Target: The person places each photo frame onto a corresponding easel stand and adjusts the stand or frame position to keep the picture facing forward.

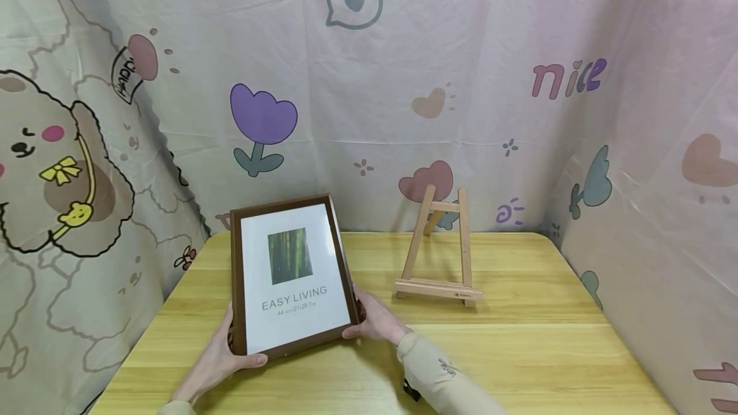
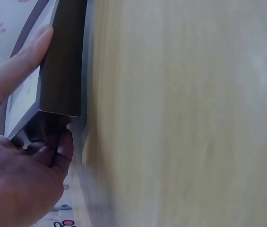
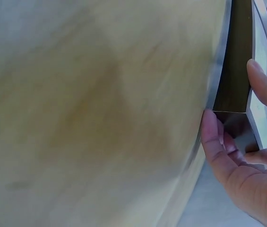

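Note:
A brown picture frame (image 1: 295, 277) tilts slightly to the left over the table's left half, its white "EASY LIVING" insert and dark green picture facing up. My left hand (image 1: 216, 352) grips its lower left corner, thumb along the near edge and fingers under the side. At the lower right corner my right hand (image 1: 377, 317) holds it the same way. The left wrist view shows that thumb (image 2: 27, 56) on the rim; in the right wrist view the fingers (image 3: 218, 146) curl round the corner. Whether the frame touches the table cannot be told.
A small wooden easel (image 1: 438, 287) stands upright on the table (image 1: 519, 351), right of the frame and apart from both hands. A printed cloth (image 1: 357, 69) hangs behind the table and along both sides.

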Demonstrator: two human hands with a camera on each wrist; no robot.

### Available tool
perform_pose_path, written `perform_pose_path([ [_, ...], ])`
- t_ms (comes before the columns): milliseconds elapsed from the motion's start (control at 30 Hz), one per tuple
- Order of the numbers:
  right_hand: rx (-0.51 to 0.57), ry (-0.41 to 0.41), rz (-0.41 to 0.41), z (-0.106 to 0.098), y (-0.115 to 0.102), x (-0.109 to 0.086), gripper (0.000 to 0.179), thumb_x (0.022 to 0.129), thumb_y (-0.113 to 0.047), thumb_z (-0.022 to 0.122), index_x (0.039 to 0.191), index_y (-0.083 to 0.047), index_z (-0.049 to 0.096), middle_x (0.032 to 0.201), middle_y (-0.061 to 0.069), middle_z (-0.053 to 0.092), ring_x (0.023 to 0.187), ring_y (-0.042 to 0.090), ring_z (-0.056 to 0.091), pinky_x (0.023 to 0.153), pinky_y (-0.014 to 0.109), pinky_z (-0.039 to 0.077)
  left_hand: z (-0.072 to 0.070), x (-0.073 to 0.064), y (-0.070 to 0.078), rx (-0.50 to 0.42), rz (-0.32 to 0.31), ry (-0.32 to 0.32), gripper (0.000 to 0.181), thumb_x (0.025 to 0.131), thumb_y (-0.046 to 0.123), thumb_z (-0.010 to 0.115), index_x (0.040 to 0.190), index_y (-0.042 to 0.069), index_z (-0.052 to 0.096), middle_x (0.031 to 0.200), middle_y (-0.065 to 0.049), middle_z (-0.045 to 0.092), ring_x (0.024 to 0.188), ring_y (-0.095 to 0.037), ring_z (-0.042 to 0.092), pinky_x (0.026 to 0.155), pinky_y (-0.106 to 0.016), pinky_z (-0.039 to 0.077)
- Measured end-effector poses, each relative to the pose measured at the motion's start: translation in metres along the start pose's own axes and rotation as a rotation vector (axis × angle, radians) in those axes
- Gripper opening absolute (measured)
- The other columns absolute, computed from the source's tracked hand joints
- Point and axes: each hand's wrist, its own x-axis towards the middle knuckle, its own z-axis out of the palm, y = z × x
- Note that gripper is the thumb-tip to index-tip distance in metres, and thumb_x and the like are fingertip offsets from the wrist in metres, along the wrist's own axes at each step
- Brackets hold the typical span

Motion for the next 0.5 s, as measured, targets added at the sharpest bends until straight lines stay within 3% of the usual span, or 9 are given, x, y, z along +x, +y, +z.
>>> perform_pose_path([
  [200, -0.014, 0.046, -0.004, -0.0007, 0.0008, -0.0008, 0.109, 0.073, -0.023, 0.09, 0.16, -0.009, 0.027, 0.145, 0.016, 0.058, 0.116, 0.031, 0.065, 0.101, 0.043, 0.055, 0.0002, 0.0001, 0.0038, 0.026, -0.012, 0.023, 0.145, 0.071, 0.028, 0.092, 0.156, 0.001, -0.022, 0.162, -0.038, -0.005, 0.144, -0.06, 0.019, 0.114, -0.071, 0.025],
  [400, -0.017, 0.068, 0.007, -0.0016, 0.0017, -0.0012, 0.11, 0.071, -0.024, 0.091, 0.16, -0.012, 0.027, 0.144, 0.017, 0.058, 0.093, 0.019, 0.065, 0.078, 0.024, 0.054, 0.0016, 0.0006, 0.0056, 0.043, 0.002, 0.049, 0.146, 0.07, 0.029, 0.093, 0.156, 0.001, -0.022, 0.163, -0.037, -0.004, 0.144, -0.061, 0.019, 0.114, -0.072, 0.025],
  [500, -0.01, 0.078, 0.008, -0.0021, 0.0027, -0.0017, 0.11, 0.071, -0.024, 0.091, 0.16, -0.011, 0.027, 0.143, 0.018, 0.058, 0.091, 0.018, 0.064, 0.074, 0.022, 0.053, 0.0022, 0.001, 0.0065, 0.047, 0.016, 0.058, 0.146, 0.07, 0.029, 0.093, 0.157, 0.002, -0.021, 0.163, -0.036, -0.005, 0.145, -0.062, 0.016, 0.114, -0.074, 0.023],
])
